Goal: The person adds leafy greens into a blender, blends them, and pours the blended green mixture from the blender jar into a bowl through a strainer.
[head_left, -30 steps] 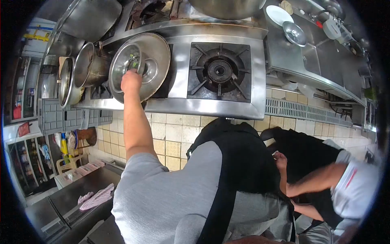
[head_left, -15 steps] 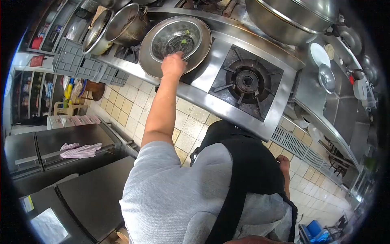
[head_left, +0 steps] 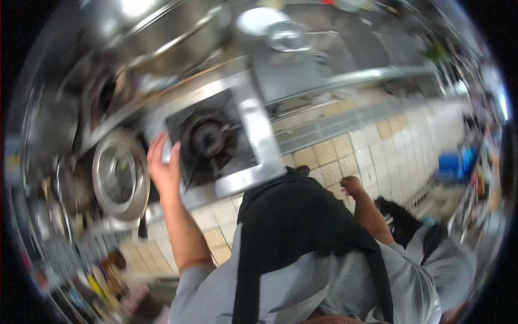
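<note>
My left hand (head_left: 164, 164) is raised beside the left edge of the gas burner (head_left: 209, 139), fingers and thumb apart, holding nothing. Just left of it, a perforated metal bowl (head_left: 120, 168) with a few green bits inside sits in a wide metal pan (head_left: 137, 202) on the stove. A gap separates the hand from the pan rim. My right hand (head_left: 352, 186) hangs low over the tiled floor by my side, its fingers loosely curled in. Nothing shows in it, though motion blurs the view.
A big steel pot (head_left: 167, 40) stands behind the burner. Past the stove are a white plate (head_left: 261, 21), a clear-looking bowl (head_left: 288, 38) and a steel counter (head_left: 286, 75). A floor drain grate (head_left: 334, 125) runs alongside. Another person (head_left: 448, 264) is close at lower right.
The view has swung to the right. My left hand has come away from the perforated bowl and moved right, its fingers now spread. My right hand still hangs at my side.
</note>
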Motion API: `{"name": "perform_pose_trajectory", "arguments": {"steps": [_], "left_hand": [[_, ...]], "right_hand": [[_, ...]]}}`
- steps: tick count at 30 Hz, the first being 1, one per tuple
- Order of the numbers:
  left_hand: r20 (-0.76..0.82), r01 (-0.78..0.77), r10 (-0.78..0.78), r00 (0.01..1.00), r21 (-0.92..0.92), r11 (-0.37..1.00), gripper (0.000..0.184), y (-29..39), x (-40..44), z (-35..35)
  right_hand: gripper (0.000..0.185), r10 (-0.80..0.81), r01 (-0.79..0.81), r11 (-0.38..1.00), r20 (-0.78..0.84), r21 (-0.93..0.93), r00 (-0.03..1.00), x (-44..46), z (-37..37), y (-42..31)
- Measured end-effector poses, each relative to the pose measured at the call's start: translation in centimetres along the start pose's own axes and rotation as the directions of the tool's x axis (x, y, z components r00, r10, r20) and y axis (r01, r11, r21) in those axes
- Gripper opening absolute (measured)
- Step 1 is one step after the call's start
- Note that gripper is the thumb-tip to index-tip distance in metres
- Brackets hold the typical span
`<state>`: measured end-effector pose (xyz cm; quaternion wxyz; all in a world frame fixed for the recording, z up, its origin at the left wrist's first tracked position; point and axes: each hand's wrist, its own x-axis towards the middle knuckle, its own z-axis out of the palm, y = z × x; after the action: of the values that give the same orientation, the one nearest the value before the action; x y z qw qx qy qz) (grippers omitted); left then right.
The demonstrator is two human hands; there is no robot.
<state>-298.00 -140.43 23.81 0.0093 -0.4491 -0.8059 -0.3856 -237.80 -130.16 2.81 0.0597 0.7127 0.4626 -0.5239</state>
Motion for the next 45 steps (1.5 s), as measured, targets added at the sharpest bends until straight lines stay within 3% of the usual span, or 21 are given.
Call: {"name": "perform_pose_trajectory", "arguments": {"steps": [4,8,10,12,17,19,20,23,28,32,35,36,38,41,45], "left_hand": [[0.126,-0.07,0.104,0.986,-0.249,0.966,0.03,5.1,0.1,7.0],[0.323,-0.071,0.188,0.928,-0.341,0.937,0.03,11.2,-0.6,15.1],[0.395,-0.154,0.307,0.866,-0.374,0.915,0.033,15.0,-0.8,19.3],[0.461,-0.14,0.339,0.82,-0.413,0.9,0.035,18.6,-1.0,23.4],[0.47,-0.29,0.395,0.789,-0.283,0.914,0.043,21.3,-0.9,34.4],[0.405,-0.438,0.417,0.813,-0.046,0.898,0.048,20.5,-1.5,37.8],[0.403,-0.441,0.425,0.811,-0.056,0.896,0.048,21.2,-1.8,38.4],[0.31,-0.418,0.349,0.884,0.193,0.888,0.05,22.4,-2.7,39.5],[0.226,-0.36,0.302,0.926,0.293,0.886,0.049,22.8,-2.8,41.1],[0.105,-0.349,0.336,0.936,0.399,0.848,0.048,21.8,-3.0,42.5],[0.144,-0.295,0.257,0.956,0.426,0.856,0.049,22.3,-3.0,42.2],[0.138,-0.332,0.302,0.943,0.432,0.839,0.048,22.1,-3.0,42.3],[0.21,-0.28,0.208,0.955,0.417,0.865,0.052,23.1,-2.8,41.7],[0.219,-0.26,0.177,0.959,0.445,0.857,0.059,22.7,-2.8,41.9],[0.254,-0.196,0.086,0.963,0.451,0.871,0.059,23.7,-2.8,41.6]], "right_hand": [[0.02,0.102,-0.078,0.976,-0.107,0.203,0.989,-1.4,-1.4,2.1],[0.021,0.109,-0.069,0.937,-0.1,0.341,0.989,0.8,-2.9,6.3],[0.024,0.027,-0.026,0.996,-0.017,0.088,0.999,4.5,-3.0,11.9],[0.028,0.158,-0.155,0.964,0.004,0.214,0.987,2.9,-4.5,12.0],[0.03,0.287,-0.263,0.919,-0.04,0.294,0.957,3.2,-9.9,14.8],[0.031,0.316,-0.275,0.909,-0.088,0.313,0.945,3.7,-12.9,15.2],[0.031,0.313,-0.269,0.909,-0.095,0.319,0.945,4.0,-14.8,14.6],[0.031,0.304,-0.235,0.893,-0.132,0.384,0.943,6.3,-18.8,13.9],[0.031,0.279,-0.192,0.853,-0.114,0.484,0.953,11.5,-23.5,11.7],[0.031,0.249,-0.17,0.895,-0.146,0.412,0.957,15.0,-27.6,8.9],[0.03,0.24,-0.147,0.889,-0.167,0.434,0.956,16.3,-31.5,6.7],[0.03,0.23,-0.129,0.885,-0.178,0.448,0.957,17.2,-33.0,5.9],[0.028,0.169,-0.04,0.902,-0.268,0.429,0.949,19.4,-36.0,5.2],[0.028,0.184,0.083,0.728,-0.312,0.68,0.932,21.8,-41.6,2.2],[0.031,0.033,0.376,0.708,-0.56,0.598,0.828,26.8,-52.5,-2.6]]}}
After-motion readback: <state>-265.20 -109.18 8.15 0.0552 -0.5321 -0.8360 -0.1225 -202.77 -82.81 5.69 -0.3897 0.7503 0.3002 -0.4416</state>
